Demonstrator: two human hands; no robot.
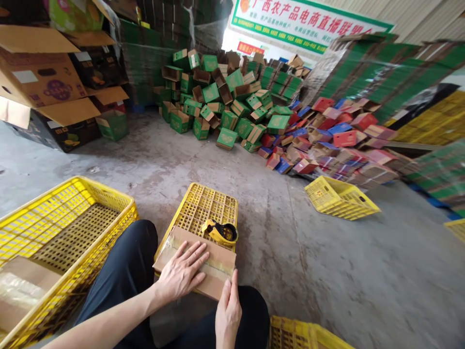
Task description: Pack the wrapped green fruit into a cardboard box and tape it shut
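Note:
A flat brown cardboard box, with clear tape along its top, lies across an upturned yellow plastic crate between my knees. My left hand rests palm down on the box, its fingers stretched out and spread. At the box's right end, my right hand grips the near corner, thumb on top and forefinger along the side; its other fingers are mostly hidden. Just beyond the box, a yellow and black tape dispenser lies on the crate.
On the left stands a large yellow crate with a taped cardboard box inside. Another yellow crate sits at right, and part of one shows below. Green cartons and red and blue cartons lie heaped ahead.

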